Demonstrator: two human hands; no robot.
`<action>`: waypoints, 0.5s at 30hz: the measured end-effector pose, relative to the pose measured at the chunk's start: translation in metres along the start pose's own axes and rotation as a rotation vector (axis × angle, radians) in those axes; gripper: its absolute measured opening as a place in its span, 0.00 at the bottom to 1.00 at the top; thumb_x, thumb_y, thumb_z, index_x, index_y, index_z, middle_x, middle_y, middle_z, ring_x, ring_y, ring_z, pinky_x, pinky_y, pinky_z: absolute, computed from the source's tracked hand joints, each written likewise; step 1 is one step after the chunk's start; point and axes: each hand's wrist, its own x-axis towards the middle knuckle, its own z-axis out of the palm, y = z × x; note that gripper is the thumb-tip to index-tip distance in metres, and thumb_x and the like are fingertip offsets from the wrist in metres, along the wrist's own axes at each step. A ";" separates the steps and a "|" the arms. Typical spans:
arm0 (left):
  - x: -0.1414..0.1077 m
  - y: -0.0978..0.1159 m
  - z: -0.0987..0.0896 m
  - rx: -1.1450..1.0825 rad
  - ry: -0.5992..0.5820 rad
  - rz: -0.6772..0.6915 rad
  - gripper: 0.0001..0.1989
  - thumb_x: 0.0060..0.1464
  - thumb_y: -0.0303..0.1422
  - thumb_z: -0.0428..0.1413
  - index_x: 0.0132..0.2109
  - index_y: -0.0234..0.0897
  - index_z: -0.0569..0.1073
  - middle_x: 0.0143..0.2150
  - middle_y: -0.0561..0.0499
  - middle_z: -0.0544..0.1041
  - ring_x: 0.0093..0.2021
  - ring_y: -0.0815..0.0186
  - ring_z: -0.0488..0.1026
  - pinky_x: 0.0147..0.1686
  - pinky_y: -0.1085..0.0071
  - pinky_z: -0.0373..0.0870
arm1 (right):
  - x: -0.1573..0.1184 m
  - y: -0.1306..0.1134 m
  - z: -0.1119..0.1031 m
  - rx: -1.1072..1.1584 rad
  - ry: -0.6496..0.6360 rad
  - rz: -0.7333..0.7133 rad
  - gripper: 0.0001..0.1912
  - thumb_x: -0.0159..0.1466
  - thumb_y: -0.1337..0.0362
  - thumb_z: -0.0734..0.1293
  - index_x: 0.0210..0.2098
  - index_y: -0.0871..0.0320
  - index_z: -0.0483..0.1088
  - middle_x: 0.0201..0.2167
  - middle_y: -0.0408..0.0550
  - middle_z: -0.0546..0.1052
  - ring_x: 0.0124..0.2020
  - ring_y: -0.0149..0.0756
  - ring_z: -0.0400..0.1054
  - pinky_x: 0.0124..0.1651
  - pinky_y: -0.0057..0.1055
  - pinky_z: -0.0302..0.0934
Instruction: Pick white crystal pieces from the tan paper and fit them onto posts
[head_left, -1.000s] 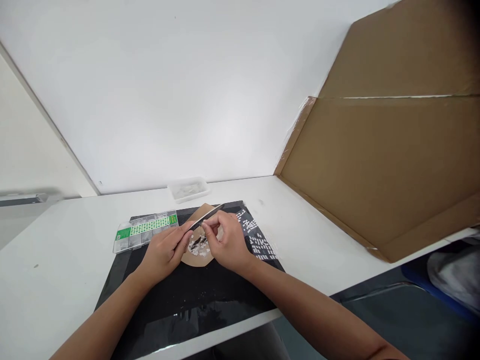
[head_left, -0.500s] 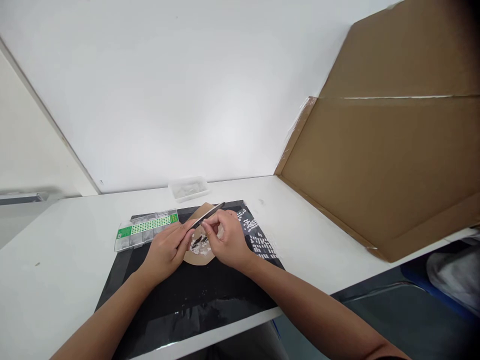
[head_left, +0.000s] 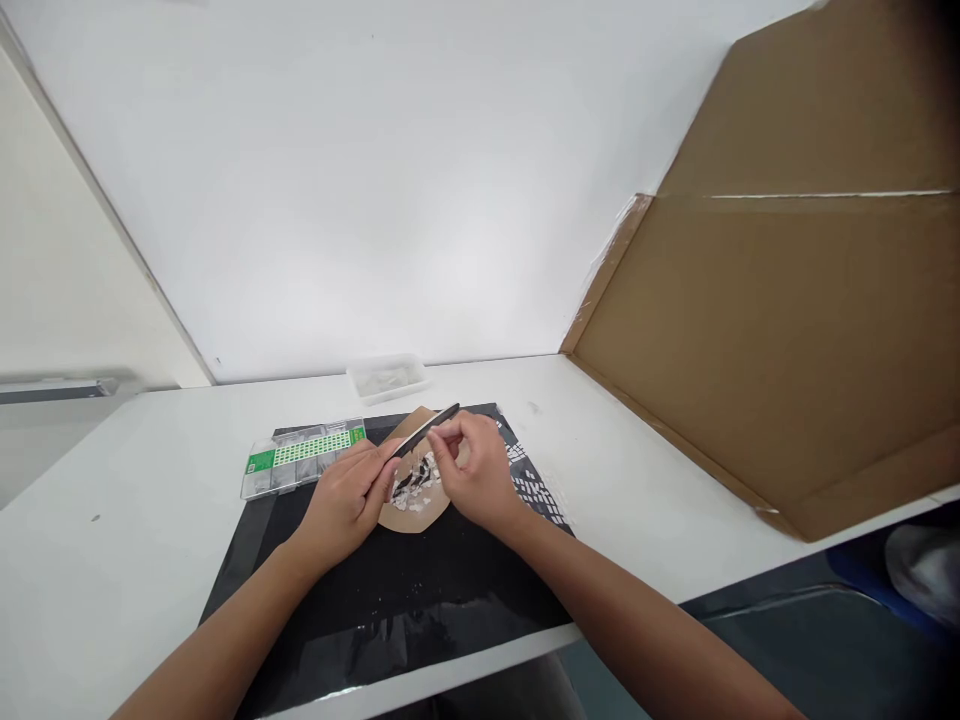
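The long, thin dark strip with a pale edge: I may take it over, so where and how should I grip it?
Probably pinch the far end of the long, thin dark strip across its narrow width, coming from the wall side. It slants up and away from the left hand, which holds its near end; the right hand crowds its middle, while the far end juts free.

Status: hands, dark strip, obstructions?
Left hand gripping dark strip. Right hand at its edge, grip unclear. Strip above brown sheet. No obstruction visible.
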 end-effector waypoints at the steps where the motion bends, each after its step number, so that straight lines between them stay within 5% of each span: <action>1: 0.000 0.000 0.000 0.005 0.021 0.000 0.17 0.70 0.31 0.47 0.61 0.36 0.70 0.31 0.50 0.73 0.34 0.63 0.69 0.39 0.66 0.69 | 0.003 0.005 -0.002 0.000 0.028 0.039 0.08 0.67 0.61 0.66 0.31 0.55 0.67 0.25 0.41 0.73 0.27 0.34 0.68 0.42 0.37 0.60; 5: -0.002 -0.001 0.003 0.007 0.032 0.027 0.17 0.69 0.30 0.48 0.61 0.35 0.69 0.34 0.49 0.75 0.37 0.63 0.70 0.41 0.65 0.69 | 0.007 0.014 -0.006 0.061 0.031 0.100 0.10 0.67 0.60 0.66 0.30 0.55 0.67 0.25 0.42 0.74 0.26 0.34 0.68 0.34 0.34 0.61; 10: -0.003 -0.001 0.004 -0.030 -0.008 0.031 0.17 0.69 0.29 0.48 0.61 0.35 0.70 0.36 0.48 0.75 0.37 0.63 0.69 0.40 0.66 0.69 | -0.004 -0.009 -0.002 0.076 -0.089 -0.044 0.07 0.68 0.63 0.66 0.33 0.55 0.67 0.26 0.41 0.72 0.29 0.34 0.68 0.44 0.37 0.60; 15: -0.003 -0.005 0.004 -0.007 0.017 0.043 0.17 0.68 0.28 0.49 0.61 0.34 0.70 0.37 0.48 0.76 0.38 0.64 0.70 0.41 0.66 0.69 | 0.002 0.001 -0.004 0.026 -0.022 0.006 0.08 0.68 0.63 0.66 0.31 0.55 0.66 0.25 0.40 0.71 0.28 0.34 0.67 0.43 0.38 0.59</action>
